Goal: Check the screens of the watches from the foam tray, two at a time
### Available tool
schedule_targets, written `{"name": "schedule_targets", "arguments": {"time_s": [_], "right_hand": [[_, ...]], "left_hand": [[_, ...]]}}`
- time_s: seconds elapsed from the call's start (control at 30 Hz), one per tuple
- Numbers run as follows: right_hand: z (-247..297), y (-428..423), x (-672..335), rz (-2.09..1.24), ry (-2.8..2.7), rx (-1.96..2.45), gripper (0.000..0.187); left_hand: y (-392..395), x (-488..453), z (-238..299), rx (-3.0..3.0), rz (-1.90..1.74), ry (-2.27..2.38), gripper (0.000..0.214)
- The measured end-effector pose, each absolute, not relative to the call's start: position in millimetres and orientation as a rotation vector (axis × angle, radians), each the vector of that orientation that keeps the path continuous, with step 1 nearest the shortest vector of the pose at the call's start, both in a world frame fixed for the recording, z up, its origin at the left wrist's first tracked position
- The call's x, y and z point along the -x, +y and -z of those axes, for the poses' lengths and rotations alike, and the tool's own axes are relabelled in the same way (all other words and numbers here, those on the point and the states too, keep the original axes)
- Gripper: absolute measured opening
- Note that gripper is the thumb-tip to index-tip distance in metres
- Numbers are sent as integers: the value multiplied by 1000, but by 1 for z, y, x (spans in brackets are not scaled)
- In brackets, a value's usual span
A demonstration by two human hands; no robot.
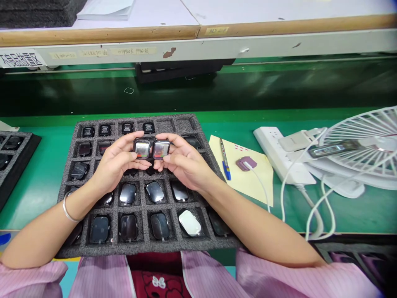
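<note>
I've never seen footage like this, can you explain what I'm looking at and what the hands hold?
This is one picture from a camera worn on a person's head, looking down at their own two bare hands. The left hand grips the left device, a small square unit with a lit screen, in its fingers; the right hand grips the right device, much the same. Under them lies a foam tray whose pockets hold dark units and one white unit. To the right on the green table: yellow paper, a pen, a power strip, a fan.
</note>
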State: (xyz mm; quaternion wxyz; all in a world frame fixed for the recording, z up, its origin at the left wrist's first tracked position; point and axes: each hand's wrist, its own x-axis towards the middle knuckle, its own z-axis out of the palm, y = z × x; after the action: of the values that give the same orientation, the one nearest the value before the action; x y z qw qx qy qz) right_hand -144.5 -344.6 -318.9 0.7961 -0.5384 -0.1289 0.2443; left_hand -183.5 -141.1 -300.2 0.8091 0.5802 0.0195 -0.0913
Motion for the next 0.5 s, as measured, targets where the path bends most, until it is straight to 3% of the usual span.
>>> {"name": "schedule_targets", "arguments": {"time_s": [0.3, 0.5], "right_hand": [[315, -341, 134, -483, -347, 1122, 53], [293, -335, 131, -409, -450, 1079, 35]], "left_hand": [[-140, 174, 290, -1207, 160, 22, 61], [-140, 179, 259, -1274, 87, -40, 57]]}}
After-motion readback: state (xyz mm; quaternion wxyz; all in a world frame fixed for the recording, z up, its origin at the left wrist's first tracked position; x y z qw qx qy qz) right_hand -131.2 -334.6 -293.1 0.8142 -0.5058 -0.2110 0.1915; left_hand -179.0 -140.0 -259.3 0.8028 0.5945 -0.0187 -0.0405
